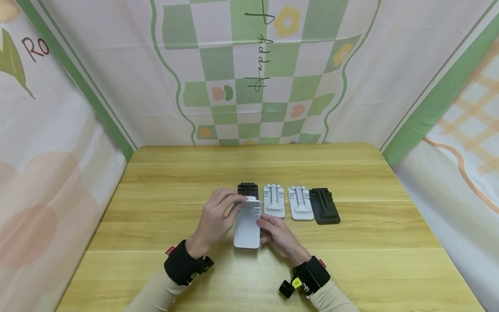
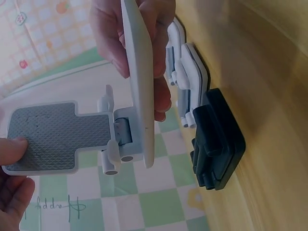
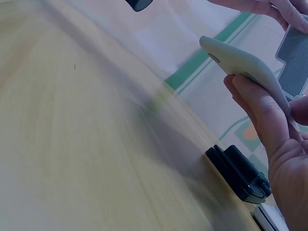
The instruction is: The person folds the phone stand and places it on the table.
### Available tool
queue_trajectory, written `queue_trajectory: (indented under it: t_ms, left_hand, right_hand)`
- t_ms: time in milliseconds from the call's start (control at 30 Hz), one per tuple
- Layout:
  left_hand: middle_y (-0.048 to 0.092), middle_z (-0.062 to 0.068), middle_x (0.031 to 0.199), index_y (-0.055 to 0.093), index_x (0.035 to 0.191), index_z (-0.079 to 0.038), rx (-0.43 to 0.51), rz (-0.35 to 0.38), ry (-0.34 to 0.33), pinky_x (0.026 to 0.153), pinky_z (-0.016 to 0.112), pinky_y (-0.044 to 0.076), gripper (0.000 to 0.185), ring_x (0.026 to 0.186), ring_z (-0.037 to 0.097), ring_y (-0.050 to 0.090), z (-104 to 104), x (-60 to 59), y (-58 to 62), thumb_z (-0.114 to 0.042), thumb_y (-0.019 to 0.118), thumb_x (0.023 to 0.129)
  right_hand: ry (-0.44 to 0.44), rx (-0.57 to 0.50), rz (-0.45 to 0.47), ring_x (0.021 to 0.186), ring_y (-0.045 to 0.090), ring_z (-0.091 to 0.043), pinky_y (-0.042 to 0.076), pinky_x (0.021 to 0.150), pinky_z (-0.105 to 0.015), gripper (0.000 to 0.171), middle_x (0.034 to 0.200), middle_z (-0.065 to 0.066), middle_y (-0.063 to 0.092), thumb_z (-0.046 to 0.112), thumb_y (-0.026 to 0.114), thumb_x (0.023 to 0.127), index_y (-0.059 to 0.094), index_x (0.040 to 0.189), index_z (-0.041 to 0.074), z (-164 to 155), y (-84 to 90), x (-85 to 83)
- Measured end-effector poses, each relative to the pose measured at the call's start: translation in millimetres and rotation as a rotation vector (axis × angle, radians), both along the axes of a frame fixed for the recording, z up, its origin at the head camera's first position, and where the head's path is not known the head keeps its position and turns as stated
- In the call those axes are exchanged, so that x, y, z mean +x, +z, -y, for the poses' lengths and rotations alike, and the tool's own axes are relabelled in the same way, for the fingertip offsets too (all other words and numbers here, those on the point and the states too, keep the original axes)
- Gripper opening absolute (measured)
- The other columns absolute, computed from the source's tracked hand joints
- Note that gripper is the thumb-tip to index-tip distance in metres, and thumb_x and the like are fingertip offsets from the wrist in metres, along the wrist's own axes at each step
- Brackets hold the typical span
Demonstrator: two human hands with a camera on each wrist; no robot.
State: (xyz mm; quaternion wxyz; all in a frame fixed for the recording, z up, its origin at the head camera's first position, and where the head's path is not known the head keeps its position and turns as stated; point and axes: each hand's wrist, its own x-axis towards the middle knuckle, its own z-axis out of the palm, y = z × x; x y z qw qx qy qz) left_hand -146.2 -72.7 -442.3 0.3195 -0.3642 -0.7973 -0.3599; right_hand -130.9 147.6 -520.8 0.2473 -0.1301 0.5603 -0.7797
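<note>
Two hands hold one white phone stand (image 1: pixel 247 227) above the bench (image 1: pixel 156 216). Left hand (image 1: pixel 215 216) pinches its hinged grey-padded flap (image 2: pixel 53 134), swung out from the base. Right hand (image 1: pixel 278 236) grips the base edge. Behind, a row lies flat: black stand (image 1: pixel 247 189), two white stands (image 1: pixel 274 200), another black stand (image 1: pixel 325 206).

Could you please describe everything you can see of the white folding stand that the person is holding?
The white stand looks like smooth plastic: a flat rounded base plate and a hinged flap with a grey textured pad, swung open on a small pivot. It is held above the wooden table, in front of the row of folded stands. The left hand pinches the flap's end; the right hand grips the base plate's edge.
</note>
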Motion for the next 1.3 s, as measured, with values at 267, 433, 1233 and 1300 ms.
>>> queue_trajectory:
  t_ms: [267,433,1233,1300]
  left_hand:
    - [0.068,0.008,0.1,0.074,0.103,-0.003,-0.011,-0.001,0.019,0.079,0.028,0.055,0.023,0.093,0.022,0.062,-0.1,0.5,-2.1,0.005,0.08,0.083]
    - [0.067,0.008,0.1,0.074,0.102,-0.002,-0.007,-0.036,0.016,0.078,0.027,0.056,0.023,0.093,0.022,0.062,-1.2,-0.9,-4.7,0.006,0.08,0.082]
    - [0.067,0.008,0.099,0.075,0.098,-0.002,-0.082,-0.063,-0.006,0.072,0.023,0.055,0.018,0.088,0.02,0.06,-1.7,1.1,-11.8,0.004,0.081,0.082]
    - [0.067,0.008,0.099,0.075,0.098,-0.002,-0.087,-0.057,-0.01,0.072,0.023,0.054,0.017,0.088,0.02,0.06,-0.8,2.1,-12.7,0.003,0.08,0.083]
  right_hand:
    - [-0.007,0.003,0.015,0.102,0.074,-0.018,0.062,0.08,-0.028,0.056,0.131,-0.021,0.066,0.015,0.043,0.111,0.026,0.152,-0.02,1.3,0.7,1.0]
    - [-0.029,-0.003,0.032,0.098,0.075,-0.016,0.062,0.076,-0.025,0.054,0.123,-0.013,0.07,0.013,0.043,0.111,0.027,0.151,-0.02,2.4,0.1,1.3]
    - [-0.042,-0.143,0.115,0.096,0.075,-0.013,0.058,0.076,-0.015,0.061,0.115,-0.004,0.071,0.01,0.041,0.111,0.011,0.152,-0.023,-2.4,2.5,-0.6]
    - [-0.049,-0.148,0.125,0.095,0.075,-0.012,0.058,0.075,-0.015,0.06,0.114,-0.004,0.071,0.01,0.041,0.111,0.011,0.152,-0.023,-2.1,2.6,-0.5]
